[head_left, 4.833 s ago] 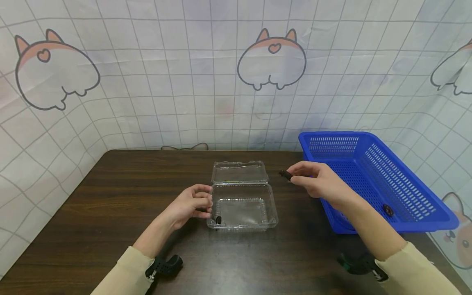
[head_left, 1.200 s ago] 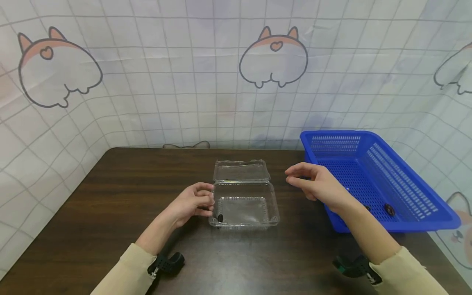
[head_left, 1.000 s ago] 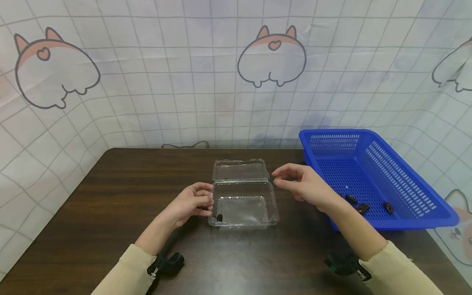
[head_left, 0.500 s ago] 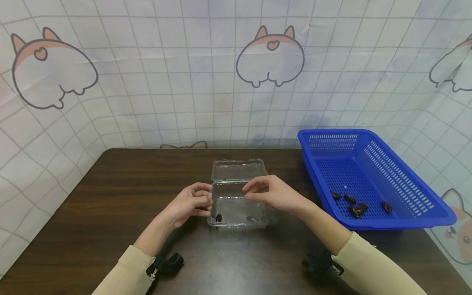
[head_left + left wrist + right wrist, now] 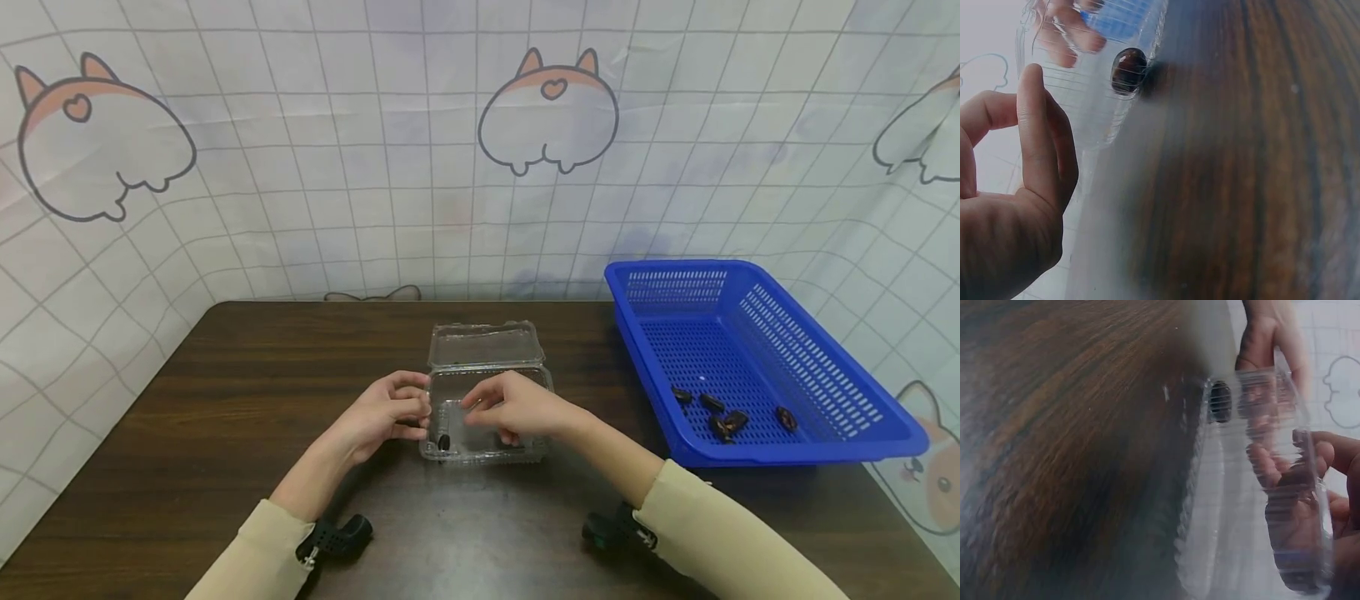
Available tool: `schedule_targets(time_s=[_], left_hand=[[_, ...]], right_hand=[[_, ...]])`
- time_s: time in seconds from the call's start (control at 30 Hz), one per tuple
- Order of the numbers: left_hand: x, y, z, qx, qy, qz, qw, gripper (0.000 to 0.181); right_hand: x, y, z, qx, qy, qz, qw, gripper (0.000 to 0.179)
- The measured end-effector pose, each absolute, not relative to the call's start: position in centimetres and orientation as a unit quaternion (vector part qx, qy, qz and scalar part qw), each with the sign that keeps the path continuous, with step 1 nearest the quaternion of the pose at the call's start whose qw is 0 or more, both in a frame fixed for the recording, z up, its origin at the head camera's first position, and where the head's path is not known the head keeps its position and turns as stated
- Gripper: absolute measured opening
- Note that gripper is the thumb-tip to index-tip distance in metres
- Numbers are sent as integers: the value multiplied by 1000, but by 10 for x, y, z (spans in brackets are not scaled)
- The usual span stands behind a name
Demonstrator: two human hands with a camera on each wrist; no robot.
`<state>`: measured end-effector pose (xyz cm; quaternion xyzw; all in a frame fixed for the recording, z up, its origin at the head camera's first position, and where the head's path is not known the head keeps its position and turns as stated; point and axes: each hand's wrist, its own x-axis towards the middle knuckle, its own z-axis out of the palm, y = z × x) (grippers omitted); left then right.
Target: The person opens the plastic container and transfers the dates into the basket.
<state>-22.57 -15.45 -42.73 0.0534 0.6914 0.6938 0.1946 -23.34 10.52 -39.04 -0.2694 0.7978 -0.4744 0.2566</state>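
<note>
A clear plastic clamshell container lies open mid-table, its lid folded away to the back. One dark brown date sits in its front left corner; through the walls it shows as a glossy dark oval in the left wrist view. My left hand rests its fingertips against the container's left side, fingers spread along it. Over the container's middle is my right hand, index finger and thumb apart, nothing visible between them. The date is just left and in front of those fingertips.
A blue plastic basket stands at the right of the dark wooden table, with several dates on its floor. Behind the table hangs a white grid-patterned cloth. Black straps and camera mounts sit at both wrists.
At first my right hand pinched a date between container and basket; later its fingers show nothing. It has since moved left from the basket over the container. My left hand stayed at the container's side.
</note>
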Motion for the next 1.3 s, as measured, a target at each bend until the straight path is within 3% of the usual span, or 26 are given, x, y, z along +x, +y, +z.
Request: schedule_targets(time_s=[0.47,1.3], left_hand=[[-226,-155,-428,58,687,697,199,50],[-227,-156,-428,66,683,699,199,51]], right_hand=[[-238,83,-410,-281,800,-444,290,34],[-241,72,-419,-336,818,-400,240,17]])
